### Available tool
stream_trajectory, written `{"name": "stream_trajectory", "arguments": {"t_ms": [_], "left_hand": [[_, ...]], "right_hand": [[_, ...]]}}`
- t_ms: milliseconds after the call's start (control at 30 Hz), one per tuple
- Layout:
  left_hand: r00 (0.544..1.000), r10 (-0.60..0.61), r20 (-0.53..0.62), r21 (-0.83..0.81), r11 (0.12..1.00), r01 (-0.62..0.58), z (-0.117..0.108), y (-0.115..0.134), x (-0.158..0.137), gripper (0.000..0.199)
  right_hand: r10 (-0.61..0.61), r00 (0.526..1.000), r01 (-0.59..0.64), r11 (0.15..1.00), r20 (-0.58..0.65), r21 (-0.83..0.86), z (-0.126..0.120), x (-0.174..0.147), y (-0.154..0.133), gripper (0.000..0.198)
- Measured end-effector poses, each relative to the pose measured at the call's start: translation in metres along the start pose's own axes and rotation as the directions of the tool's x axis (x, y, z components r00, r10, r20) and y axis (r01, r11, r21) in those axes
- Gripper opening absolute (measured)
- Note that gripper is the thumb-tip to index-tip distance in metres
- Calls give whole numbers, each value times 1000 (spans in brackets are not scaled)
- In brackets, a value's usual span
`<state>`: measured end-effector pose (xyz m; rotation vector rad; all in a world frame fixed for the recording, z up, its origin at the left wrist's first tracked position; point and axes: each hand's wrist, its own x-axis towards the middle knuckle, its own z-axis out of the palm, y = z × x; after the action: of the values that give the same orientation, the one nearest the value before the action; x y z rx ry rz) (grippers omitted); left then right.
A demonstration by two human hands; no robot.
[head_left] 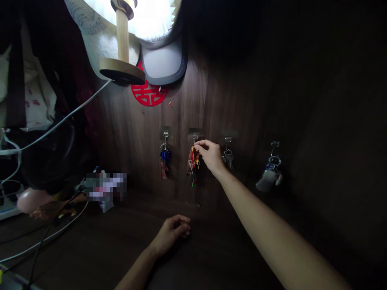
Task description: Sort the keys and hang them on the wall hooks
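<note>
My right hand (212, 155) reaches to the wooden panel, thumb and forefinger pinched on the top of a bunch of red, yellow and green cords (193, 161). That bunch hangs just under a small metal hook (195, 137); whether its loop is still on the hook is hidden by my fingertips. Low over the dark surface, my left hand (173, 233) has its fingers loosely bent and apart, with nothing visible in them. Left of the cords hangs a key bunch with blue parts (165, 156). A bunch of silver keys (229, 157) hangs just behind my right hand.
Farther right, a hook holds a key ring with a grey tag (267, 180). A lit lamp (122, 36), a grey cap (165, 60) and a red cut-out (149, 96) are above. White cables (69, 114), bags (39, 88) and a pink ball (33, 200) lie left.
</note>
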<state>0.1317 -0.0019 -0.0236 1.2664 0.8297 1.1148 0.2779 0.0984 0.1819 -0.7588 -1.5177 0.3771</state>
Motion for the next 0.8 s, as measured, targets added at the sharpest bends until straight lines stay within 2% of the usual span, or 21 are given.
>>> {"name": "stream_trajectory", "arguments": {"t_ms": [133,300,533,800], "left_hand": [[1000,-10,-2,-5,1000,10,0,-1,0,36],[1000,-20,0,-30,999,20,0,0,1,36],[999,-38,-5,-32,999,37,-1,-1,1,36],[999,-41,-12,-26,999,40,0,0,2,36]], "right_hand": [[89,996,-89,996,11,1,8,11,6,15],[100,995,-100,995,-6,-8,11,14,13,19],[46,998,-47,998,-37,-35,7,-5,22,13],[-57,992,50,997,-112,-63,14,-40,28,32]]}}
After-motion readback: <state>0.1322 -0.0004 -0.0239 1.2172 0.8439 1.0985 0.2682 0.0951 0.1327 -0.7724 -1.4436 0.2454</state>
